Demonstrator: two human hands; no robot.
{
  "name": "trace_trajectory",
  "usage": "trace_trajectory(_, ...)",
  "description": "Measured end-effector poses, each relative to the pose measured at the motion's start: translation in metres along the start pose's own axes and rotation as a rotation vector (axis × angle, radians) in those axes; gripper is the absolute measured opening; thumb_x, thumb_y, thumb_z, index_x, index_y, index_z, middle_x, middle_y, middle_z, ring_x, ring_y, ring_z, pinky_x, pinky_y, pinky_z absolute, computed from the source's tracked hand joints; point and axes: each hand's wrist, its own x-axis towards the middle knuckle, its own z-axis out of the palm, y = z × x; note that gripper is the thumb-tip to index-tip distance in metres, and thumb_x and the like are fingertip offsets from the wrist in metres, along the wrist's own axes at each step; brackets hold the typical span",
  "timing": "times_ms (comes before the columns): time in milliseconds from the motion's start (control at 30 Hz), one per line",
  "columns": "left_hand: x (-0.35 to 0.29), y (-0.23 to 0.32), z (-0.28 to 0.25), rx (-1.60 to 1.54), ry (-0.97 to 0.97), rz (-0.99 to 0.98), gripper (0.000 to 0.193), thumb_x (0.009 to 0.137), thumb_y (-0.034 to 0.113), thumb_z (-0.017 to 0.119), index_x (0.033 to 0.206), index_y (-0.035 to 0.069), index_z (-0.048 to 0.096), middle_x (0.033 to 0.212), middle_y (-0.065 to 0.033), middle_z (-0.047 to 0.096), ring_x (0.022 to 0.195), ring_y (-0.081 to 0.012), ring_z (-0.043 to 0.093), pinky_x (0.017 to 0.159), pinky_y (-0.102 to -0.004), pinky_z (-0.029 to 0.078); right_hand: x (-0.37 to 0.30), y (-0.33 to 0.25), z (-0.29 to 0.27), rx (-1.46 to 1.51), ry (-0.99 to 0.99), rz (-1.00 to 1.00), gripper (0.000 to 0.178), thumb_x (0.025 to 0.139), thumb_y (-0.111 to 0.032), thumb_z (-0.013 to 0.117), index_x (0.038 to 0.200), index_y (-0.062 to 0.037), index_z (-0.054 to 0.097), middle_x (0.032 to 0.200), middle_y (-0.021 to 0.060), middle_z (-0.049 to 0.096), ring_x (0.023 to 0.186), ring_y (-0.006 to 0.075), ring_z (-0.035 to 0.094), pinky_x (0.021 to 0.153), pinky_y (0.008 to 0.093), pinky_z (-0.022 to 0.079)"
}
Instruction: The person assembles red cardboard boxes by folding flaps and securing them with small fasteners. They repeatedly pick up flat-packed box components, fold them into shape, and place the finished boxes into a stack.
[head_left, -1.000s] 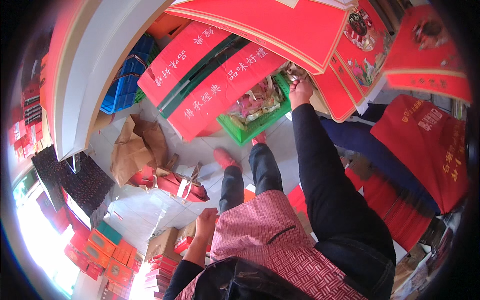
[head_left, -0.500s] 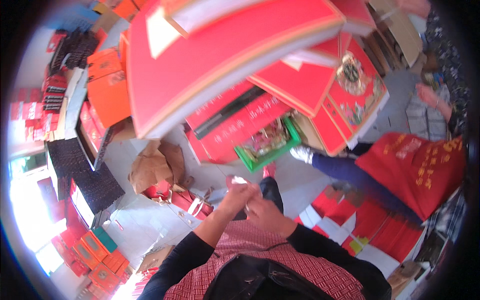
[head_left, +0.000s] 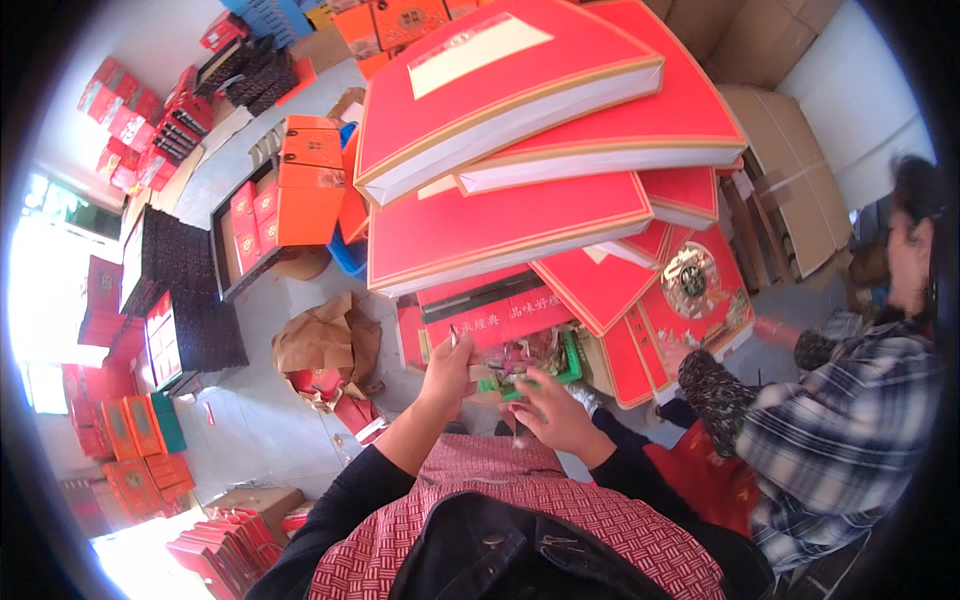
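Head view. Stack of big flat red boxes (head_left: 510, 235), gold-edged with white sides, fills upper middle, fanned unevenly; its overhang hides part of the red carton (head_left: 490, 318) beneath. Green basket (head_left: 573, 362) just right of carton, mixed packets (head_left: 540, 352) inside; hands block its near left side. Decorated red box (head_left: 705, 285) with round gold emblem leans right of basket.

Co-worker in plaid shirt (head_left: 840, 425) crowds right side, one hand (head_left: 680, 355) at edge of decorated box. Folded cardboard (head_left: 795, 180) behind. Left side: crumpled brown paper bag (head_left: 325, 340) on floor, orange boxes (head_left: 310, 165), blue crate (head_left: 348, 256) partly hidden, stacked black trays (head_left: 205, 345).

Left hand (head_left: 450, 375): fingers closed, gripping a thin object (head_left: 454, 337); only the tip pokes out above the fist, kind unclear. It sits in front of the apron (head_left: 480, 460), near the basket.

Right hand (head_left: 555, 412): just beside left, fingers parted and half bent, blurred; small reddish bit at fingertips, cannot tell if pinched.
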Motion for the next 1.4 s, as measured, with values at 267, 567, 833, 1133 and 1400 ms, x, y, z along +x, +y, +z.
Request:
trace_trajectory(267,-0.018,0.022,0.062,0.183,0.309,0.436,0.023,0.093,0.020,0.044,0.091,-0.001,0.053,0.079,-0.0072,0.058,0.078,-0.0130,0.054,0.069,-0.0289,0.045,0.089,-0.065,0.002,0.936,0.391,0.299,0.030,0.093,-0.021,0.043,0.094,0.0020,0.061,0.081,0.0060,0.063,0.078,0.0110,0.057,0.067,0.0269,0.047)
trace_trajectory(567,-0.005,0.061,0.002,-0.016,0.324,0.500,0.031,0.097,0.024,0.035,0.091,0.000,0.055,0.089,-0.0071,0.058,0.084,-0.0137,0.053,0.076,-0.0269,0.042,0.152,-0.104,0.038,1.404,0.090,0.390,0.030,0.093,-0.029,0.043,0.096,-0.0025,0.057,0.084,0.0033,0.058,0.068,0.0095,0.054,0.059,0.0232,0.043)
trace_trajectory(833,0.038,0.193,-0.121,-0.776,-0.101,0.426,0.030,0.096,0.032,0.036,0.087,0.007,0.051,0.071,-0.0041,0.053,0.055,-0.0158,0.047,0.052,-0.0301,0.040,0.266,-0.136,-0.064,1.228,0.374,0.117,0.036,0.094,-0.033,0.041,0.083,-0.0025,0.057,0.060,0.0007,0.053,0.047,0.0070,0.046,0.041,0.0243,0.037)
trace_trajectory(1133,0.276,0.198,-0.354,-0.335,0.341,0.017,0.036,0.087,0.041,0.051,0.074,0.007,0.052,0.060,-0.0032,0.050,0.038,-0.0093,0.038,0.032,-0.0221,0.027,0.399,-0.064,-0.154,0.258,0.385,0.599,0.053,0.078,-0.043,0.064,0.101,0.0040,0.057,0.094,0.0133,0.063,0.079,0.0190,0.061,0.069,0.0290,0.048)
trace_trajectory(1400,0.302,0.212,-0.319,-0.029,0.001,-0.134,0.034,0.083,0.046,0.057,0.075,0.013,0.052,0.050,0.0022,0.039,0.037,-0.0091,0.032,0.033,-0.0227,0.022,0.391,-0.090,-0.124,0.584,0.297,0.594,0.039,0.081,-0.025,0.064,0.109,0.0003,0.055,0.102,0.0101,0.061,0.088,0.0159,0.061,0.075,0.0290,0.050)
